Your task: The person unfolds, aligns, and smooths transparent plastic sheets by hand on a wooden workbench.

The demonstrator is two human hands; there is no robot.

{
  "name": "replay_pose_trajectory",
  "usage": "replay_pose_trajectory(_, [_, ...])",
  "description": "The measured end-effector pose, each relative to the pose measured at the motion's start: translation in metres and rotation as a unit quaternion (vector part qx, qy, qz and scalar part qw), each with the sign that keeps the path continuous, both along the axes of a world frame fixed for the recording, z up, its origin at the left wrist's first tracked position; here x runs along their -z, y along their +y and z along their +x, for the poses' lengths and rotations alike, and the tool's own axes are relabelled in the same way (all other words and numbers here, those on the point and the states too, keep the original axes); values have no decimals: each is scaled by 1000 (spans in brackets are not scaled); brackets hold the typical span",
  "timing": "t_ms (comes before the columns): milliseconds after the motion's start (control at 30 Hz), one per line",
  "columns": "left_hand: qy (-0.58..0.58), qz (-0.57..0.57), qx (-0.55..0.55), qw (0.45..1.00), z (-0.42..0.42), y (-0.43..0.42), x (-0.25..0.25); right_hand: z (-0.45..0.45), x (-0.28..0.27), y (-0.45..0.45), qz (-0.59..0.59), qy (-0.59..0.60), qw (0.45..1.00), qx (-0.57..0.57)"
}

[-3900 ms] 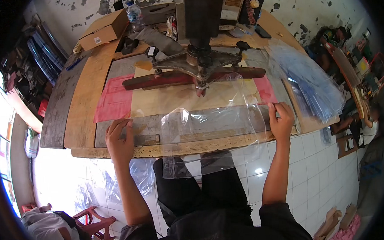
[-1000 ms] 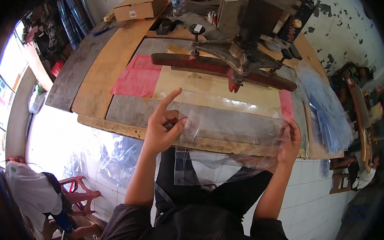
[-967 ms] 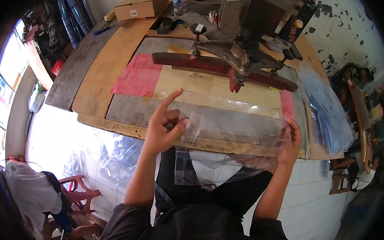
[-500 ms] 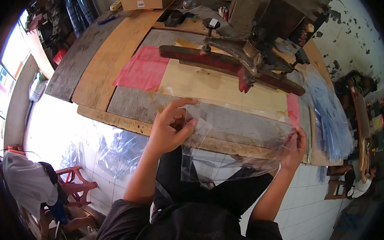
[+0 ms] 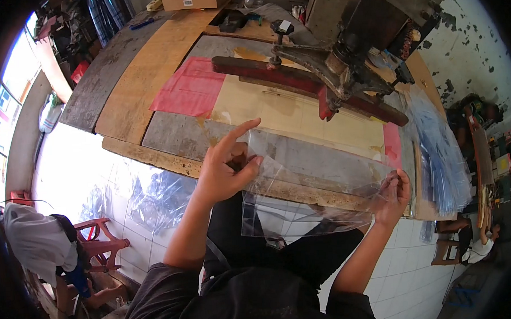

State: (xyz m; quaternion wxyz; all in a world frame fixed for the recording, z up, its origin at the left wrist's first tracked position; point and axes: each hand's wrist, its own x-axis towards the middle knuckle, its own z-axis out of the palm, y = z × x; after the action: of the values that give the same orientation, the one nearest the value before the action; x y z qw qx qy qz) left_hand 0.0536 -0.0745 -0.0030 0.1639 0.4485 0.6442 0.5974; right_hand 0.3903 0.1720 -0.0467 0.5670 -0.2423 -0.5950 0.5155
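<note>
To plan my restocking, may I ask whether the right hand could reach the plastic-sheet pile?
Probably yes: the plastic-sheet pile lies close to the right hand with nothing visibly between, though it holds a clear plastic sheet.

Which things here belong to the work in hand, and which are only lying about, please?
Probably for the work:
clear plastic sheet, at the left hand and right hand
dark red bar
yellow sheet beneath it
plastic pile on the right

Probably only lying about:
cardboard box
blue pen-shaped item

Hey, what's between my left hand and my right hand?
A clear plastic sheet: in the head view, it spans from your left hand to your right hand, the worktable's front edge showing through.
</note>
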Motion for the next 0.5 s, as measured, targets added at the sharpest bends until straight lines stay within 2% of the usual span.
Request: replay_pose_trajectory(500, [-100, 17, 21, 995, 1, 2, -1, 0, 1, -1, 2, 8, 1000, 13])
